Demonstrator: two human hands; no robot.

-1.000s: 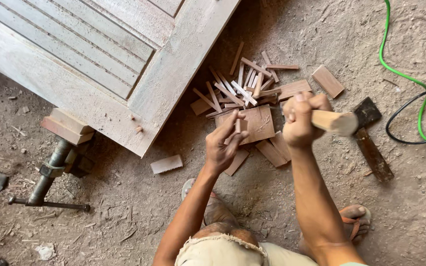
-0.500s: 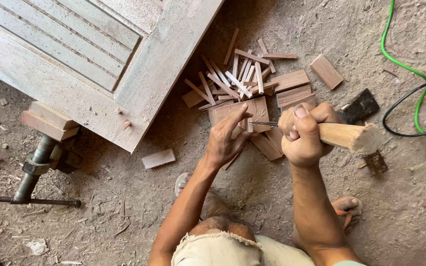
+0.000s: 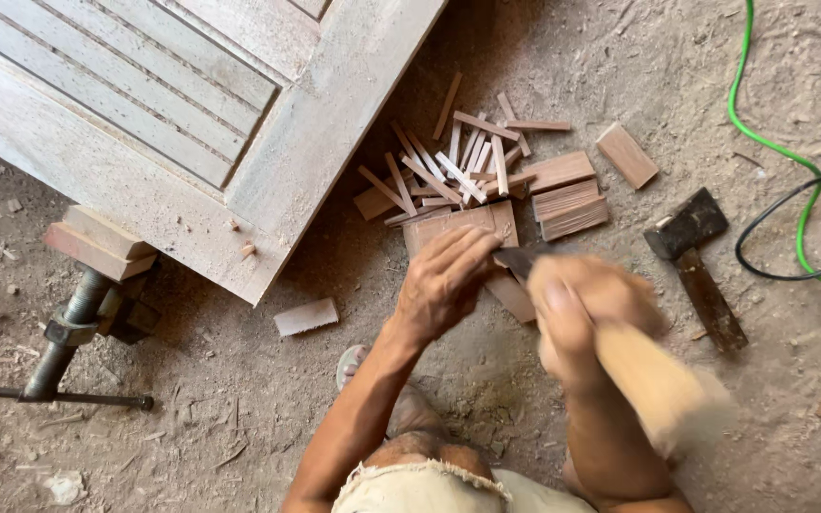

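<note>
A: Door point(image 3: 192, 123) position?
B: Unchanged, on the floor point(image 3: 192, 427).
A: Hands?
B: Right hand point(image 3: 577, 309), fingers wrapped round the mallet point(image 3: 662, 389), has dropped, blurred mid-swing. Left hand point(image 3: 444, 280), fingers nearly flat, steadies the block point(image 3: 458, 226) below the sticks point(image 3: 458, 161).

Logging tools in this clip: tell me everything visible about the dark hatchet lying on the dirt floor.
The dark hatchet lies flat on the dusty dirt floor, right of the pile of thin wooden slats. Its blackish wedge-shaped head points up-left; a rusty brown handle runs down-right. No hand touches it. A black cable loops close by.
</note>
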